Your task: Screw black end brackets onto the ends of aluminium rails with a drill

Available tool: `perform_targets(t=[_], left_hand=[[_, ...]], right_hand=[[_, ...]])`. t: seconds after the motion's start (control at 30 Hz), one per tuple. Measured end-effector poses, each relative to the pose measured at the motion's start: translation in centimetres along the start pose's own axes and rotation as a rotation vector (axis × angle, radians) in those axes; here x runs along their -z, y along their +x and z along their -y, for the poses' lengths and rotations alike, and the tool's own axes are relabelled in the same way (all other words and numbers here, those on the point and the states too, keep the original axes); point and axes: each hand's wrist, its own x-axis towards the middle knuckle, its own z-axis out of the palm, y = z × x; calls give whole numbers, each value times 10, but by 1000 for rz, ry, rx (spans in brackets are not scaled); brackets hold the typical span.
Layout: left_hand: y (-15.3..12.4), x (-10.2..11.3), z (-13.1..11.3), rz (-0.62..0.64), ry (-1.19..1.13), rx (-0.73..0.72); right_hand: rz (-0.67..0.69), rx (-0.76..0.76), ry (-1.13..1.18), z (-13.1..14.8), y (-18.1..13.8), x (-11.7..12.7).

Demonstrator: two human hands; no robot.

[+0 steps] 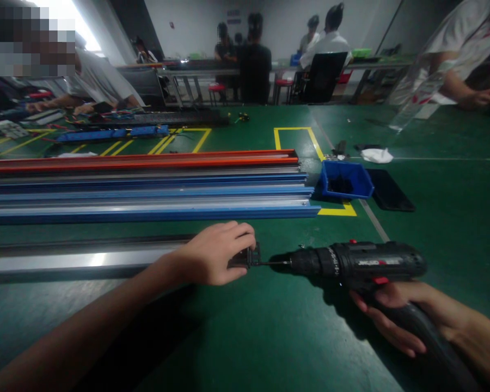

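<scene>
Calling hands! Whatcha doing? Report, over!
Left grip on cap at end of bar. Right grip holding drill, bit at cap. Bin beyond, out of drill's line.

Right side and background
Crumpled white wad (377, 155) near flat black device (392, 189); clear bottle (418, 100) behind; black chair (325, 76) at far bench (381, 64).

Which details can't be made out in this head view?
In the head view:
Silver rail: one end is cut off by the left edge.
Its join with the black end piece: covered by the left hand.
Drill: handle partly behind the right hand, its base cut off by the bottom edge.
Dark pieces in the blue bin: too small and dim to identify.
</scene>
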Motion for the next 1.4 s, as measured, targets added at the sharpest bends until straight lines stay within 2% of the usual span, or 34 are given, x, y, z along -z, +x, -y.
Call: perform_targets(t=[0.33, 0.67, 1.4], left_hand=[[-2, -4, 3, -17, 3, -8], [-2, -2, 2, -10, 8, -2], [-1, -4, 3, -19, 2, -10]], right_hand=[[26, 42, -40, 0, 3, -5], [-30, 13, -22, -3, -1, 1], [16, -31, 1, 1, 2, 0]])
